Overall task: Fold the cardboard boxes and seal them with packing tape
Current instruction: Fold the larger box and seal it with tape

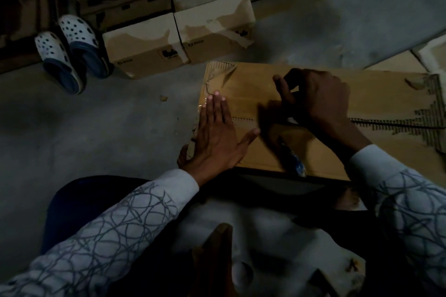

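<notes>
The large brown corrugated cardboard box (253, 79) is showing a matt paper face, with rough ribbed fluting (429, 113) lying bare at its right end. A strip of clear plastic tape (201, 106) is gleaming glossy at its left edge. The grey concrete floor (120, 128) is looking matt and gritty. The white perforated plastic clogs (72, 50), far left, are looking smooth.

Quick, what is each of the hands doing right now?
Left hand: open, pressed flat on the cardboard box.
Right hand: gripping a dark object, maybe tape; too dim to tell.
</notes>
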Demonstrator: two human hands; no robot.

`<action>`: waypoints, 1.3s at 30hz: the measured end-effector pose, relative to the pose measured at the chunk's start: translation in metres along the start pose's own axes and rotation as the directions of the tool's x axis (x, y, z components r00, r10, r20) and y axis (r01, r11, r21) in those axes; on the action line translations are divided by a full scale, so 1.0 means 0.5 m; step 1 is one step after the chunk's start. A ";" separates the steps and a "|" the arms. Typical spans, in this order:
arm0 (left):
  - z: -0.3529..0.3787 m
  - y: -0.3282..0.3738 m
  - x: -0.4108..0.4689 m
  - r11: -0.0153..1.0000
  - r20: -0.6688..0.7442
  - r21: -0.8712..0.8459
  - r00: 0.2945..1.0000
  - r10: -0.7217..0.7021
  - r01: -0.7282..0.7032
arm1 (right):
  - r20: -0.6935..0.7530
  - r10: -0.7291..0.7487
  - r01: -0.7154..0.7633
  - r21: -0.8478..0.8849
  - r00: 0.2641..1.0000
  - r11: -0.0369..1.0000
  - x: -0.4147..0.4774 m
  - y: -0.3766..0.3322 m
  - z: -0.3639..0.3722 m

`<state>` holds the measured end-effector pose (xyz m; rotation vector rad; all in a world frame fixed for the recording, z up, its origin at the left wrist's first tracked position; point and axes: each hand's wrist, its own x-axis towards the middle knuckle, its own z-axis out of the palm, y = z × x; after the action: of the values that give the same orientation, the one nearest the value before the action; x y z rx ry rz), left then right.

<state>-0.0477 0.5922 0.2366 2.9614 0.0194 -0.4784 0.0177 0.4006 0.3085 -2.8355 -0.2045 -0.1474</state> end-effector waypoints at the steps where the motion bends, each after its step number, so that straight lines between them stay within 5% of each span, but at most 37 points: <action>1: -0.001 0.010 -0.004 0.999 -0.004 -0.016 1.000 0.029 -0.029 | -0.014 -0.019 0.019 0.016 1.000 1.000 -0.002 -0.001 0.001; 4: 0.002 0.041 -0.012 0.983 0.061 -0.076 0.983 0.174 -0.169 | -0.059 -0.047 0.049 0.031 0.997 0.998 -0.007 0.005 0.004; 8: -0.016 0.065 -0.006 0.988 0.124 -0.067 0.981 0.148 -0.140 | -0.059 -0.052 0.052 -0.002 0.997 0.999 -0.012 0.024 0.018; 12: -0.006 0.084 -0.010 0.952 0.113 -0.117 0.948 0.297 -0.284 | -0.070 -0.131 0.135 0.052 0.989 0.990 -0.016 0.049 0.017; 16: -0.001 0.099 -0.004 0.960 0.124 -0.087 0.954 0.275 -0.265 | 0.024 -0.141 0.141 0.030 0.990 0.990 -0.026 0.067 0.022; 20: 0.008 0.124 -0.011 0.894 0.073 -0.145 0.896 0.438 -0.425 | 0.089 -0.131 0.127 0.049 0.987 0.991 -0.039 0.086 0.015; 29: 0.019 0.157 -0.010 0.926 0.116 -0.127 0.922 0.369 -0.355 | 0.208 -0.225 0.159 0.292 0.952 0.943 -0.059 0.139 -0.009; 39: 0.013 0.167 -0.007 0.957 0.187 -0.055 0.938 0.291 -0.286 | 0.324 -0.259 0.306 -0.103 0.910 0.947 -0.065 0.161 -0.039</action>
<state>-0.0503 0.5088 0.2429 2.8084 -0.4201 -0.7109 -0.0032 0.3144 0.3002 -2.9499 -0.7031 0.2323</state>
